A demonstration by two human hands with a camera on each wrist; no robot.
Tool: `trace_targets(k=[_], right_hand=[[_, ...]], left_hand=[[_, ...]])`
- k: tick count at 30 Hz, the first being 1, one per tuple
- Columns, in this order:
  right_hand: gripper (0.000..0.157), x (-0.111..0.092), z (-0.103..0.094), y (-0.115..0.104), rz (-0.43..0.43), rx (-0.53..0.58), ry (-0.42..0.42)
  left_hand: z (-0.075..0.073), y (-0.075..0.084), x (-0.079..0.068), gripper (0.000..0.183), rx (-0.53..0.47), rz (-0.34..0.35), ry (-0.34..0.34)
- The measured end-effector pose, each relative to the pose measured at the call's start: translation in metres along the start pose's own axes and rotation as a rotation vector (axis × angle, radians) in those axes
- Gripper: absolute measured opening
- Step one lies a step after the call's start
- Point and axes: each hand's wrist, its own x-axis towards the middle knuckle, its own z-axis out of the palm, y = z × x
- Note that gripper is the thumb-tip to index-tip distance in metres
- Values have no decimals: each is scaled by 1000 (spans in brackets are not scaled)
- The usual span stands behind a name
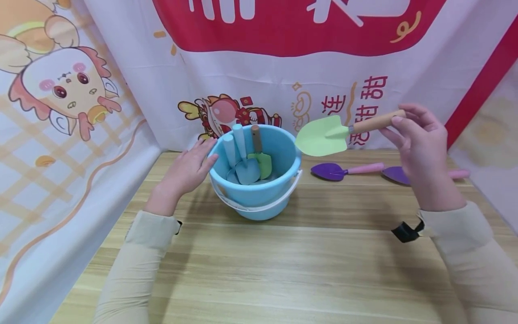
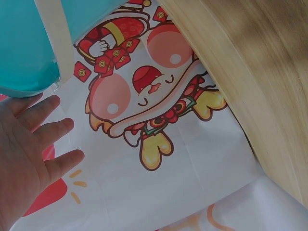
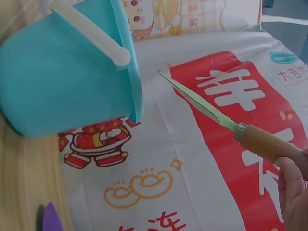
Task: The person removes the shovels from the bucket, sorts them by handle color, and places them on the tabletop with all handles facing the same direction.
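A light blue bucket (image 1: 259, 202) with a white handle stands on the wooden table, holding two blue trowels (image 1: 247, 171) and a green trowel (image 1: 264, 164) with a wooden handle. My left hand (image 1: 190, 164) rests at the bucket's left rim, its fingers spread and straight. In my right hand (image 1: 425, 139) I grip another green trowel (image 1: 323, 137) by the end of its wooden handle. Its blade points left, raised close to the bucket's right rim. The right wrist view shows that green blade (image 3: 197, 101) edge-on beside the bucket.
Two purple trowels with pink handles lie on the table at the right: one trowel (image 1: 329, 171) nearer the bucket, the other trowel (image 1: 394, 174) partly behind my right wrist. A printed white cloth (image 1: 251, 76) hangs at the back, and another cloth (image 1: 60, 180) along the left side.
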Motion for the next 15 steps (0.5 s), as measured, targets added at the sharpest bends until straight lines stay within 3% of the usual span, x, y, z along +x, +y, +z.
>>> trace_targets(k=[15], right_hand=[[23,-9,-46,-1,22,8,87]], left_hand=[[1,0,0,66,4,22,12]])
